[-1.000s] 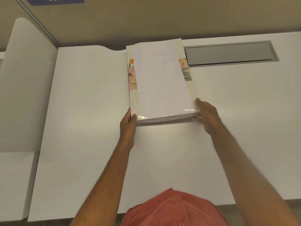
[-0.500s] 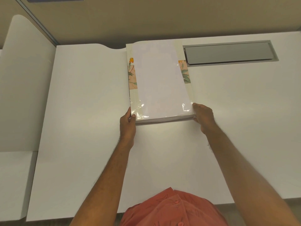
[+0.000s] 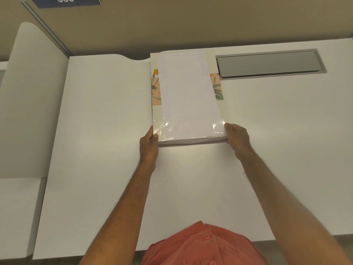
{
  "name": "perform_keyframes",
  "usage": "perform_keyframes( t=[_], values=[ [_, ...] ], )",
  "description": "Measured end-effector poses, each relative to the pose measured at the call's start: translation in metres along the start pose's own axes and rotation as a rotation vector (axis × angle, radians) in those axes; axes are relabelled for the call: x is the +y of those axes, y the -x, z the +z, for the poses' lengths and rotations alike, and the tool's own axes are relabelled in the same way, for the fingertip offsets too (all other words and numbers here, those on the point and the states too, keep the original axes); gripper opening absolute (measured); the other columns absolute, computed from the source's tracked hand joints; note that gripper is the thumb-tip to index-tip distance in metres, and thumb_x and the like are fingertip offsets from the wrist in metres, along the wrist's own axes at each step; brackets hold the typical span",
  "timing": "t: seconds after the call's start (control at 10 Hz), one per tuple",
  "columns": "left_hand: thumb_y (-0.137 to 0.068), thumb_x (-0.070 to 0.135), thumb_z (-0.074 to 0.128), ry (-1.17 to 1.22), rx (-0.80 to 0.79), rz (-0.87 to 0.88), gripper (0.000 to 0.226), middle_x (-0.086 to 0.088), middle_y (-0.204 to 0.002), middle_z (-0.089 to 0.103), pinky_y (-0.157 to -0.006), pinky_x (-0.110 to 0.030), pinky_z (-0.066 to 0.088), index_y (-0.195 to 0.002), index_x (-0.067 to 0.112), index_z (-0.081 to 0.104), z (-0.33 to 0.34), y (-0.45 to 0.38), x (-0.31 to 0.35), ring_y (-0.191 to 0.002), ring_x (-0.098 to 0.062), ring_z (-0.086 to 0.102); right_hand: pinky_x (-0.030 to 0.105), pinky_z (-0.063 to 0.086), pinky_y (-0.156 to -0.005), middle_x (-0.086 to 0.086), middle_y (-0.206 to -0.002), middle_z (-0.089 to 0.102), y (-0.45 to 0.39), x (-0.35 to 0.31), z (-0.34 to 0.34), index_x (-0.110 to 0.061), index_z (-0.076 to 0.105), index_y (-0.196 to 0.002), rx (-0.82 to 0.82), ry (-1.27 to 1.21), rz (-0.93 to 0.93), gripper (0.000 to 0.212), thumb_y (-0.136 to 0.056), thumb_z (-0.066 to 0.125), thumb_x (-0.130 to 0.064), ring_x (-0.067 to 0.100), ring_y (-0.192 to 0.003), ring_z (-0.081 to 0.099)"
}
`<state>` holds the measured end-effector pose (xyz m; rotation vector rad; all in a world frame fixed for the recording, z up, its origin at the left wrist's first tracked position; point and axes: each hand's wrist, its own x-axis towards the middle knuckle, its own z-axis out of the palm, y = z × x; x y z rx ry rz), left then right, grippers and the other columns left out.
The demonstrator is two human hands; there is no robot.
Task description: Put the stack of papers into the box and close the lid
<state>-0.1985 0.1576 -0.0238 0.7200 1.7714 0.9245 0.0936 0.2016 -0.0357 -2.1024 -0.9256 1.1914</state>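
Note:
A flat cream box (image 3: 222, 109) with a flower picture on its top lies on the white desk (image 3: 107, 131), wrapped in shiny clear film. A stack of white papers (image 3: 188, 96) lies on top of it and covers most of the picture. My left hand (image 3: 149, 142) grips the box's near left corner, thumb on top. My right hand (image 3: 236, 140) holds the near right corner from the side. The box looks closed; I cannot tell where its lid parts.
A grey metal cable hatch (image 3: 267, 63) is set into the desk right of the box. A white divider panel (image 3: 28, 96) stands at the left. A beige wall and a blue number sign (image 3: 65, 0) lie beyond the desk's far edge.
My right hand has slid in against the box's near right corner. The box with the papers and my left hand have hardly moved.

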Motion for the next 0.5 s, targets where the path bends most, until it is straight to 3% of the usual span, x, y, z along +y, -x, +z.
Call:
perform_keyframes(
  t=[0.1,0.2,0.3,0.4,0.5],
  values=[
    [-0.105,0.013,0.042,-0.030,0.002,-0.001,0.050,0.012,-0.139,0.060,-0.091,-0.006,0.040,-0.155,0.020,0.044,0.000,-0.002,-0.002,-0.119,-0.004,0.057,0.038,0.049,-0.073,0.000,-0.078,0.049,-0.001,-0.001,-0.001,0.001,0.060,-0.087,-0.002,0.018,-0.012,0.051,-0.092,0.052,-0.050,0.021,-0.075,0.045],
    [-0.105,0.016,0.046,-0.075,0.031,0.012,0.051,0.001,-0.141,0.059,-0.103,-0.020,0.039,-0.156,0.017,0.043,0.000,-0.004,-0.004,-0.132,-0.018,0.054,0.037,0.051,-0.078,-0.004,-0.084,0.055,0.003,-0.006,-0.002,-0.016,0.067,-0.086,-0.005,0.041,-0.027,0.034,-0.098,0.051,-0.042,0.023,-0.085,0.051],
    [-0.103,0.026,0.053,-0.334,0.113,0.132,0.058,-0.011,-0.148,0.047,-0.118,-0.041,0.035,-0.159,0.019,0.036,-0.005,-0.003,0.000,-0.140,-0.032,0.042,0.042,0.049,-0.099,0.002,-0.125,0.059,0.011,-0.008,-0.005,-0.020,0.053,-0.143,0.073,0.214,-0.158,0.047,-0.103,0.051,-0.044,0.025,-0.113,0.057],
    [-0.104,0.031,0.052,-0.476,0.141,0.251,0.062,-0.010,-0.160,0.037,-0.118,-0.044,0.029,-0.161,0.019,0.030,-0.008,0.001,0.011,-0.147,-0.031,0.032,0.050,0.049,-0.103,0.007,-0.142,0.054,0.016,-0.008,-0.006,-0.018,0.039,-0.154,0.158,0.324,-0.287,0.060,-0.103,0.051,-0.047,0.029,-0.129,0.054],
    [-0.104,0.039,0.049,-0.742,0.149,0.499,0.067,-0.011,-0.167,0.028,-0.119,-0.050,0.030,-0.162,0.014,0.026,-0.013,0.002,0.025,-0.151,-0.033,0.029,0.054,0.049,-0.100,0.014,-0.150,0.049,0.019,-0.014,-0.007,-0.011,0.037,-0.155,0.189,0.503,-0.518,0.066,-0.103,0.049,-0.050,0.037,-0.136,0.047]
  ],
)
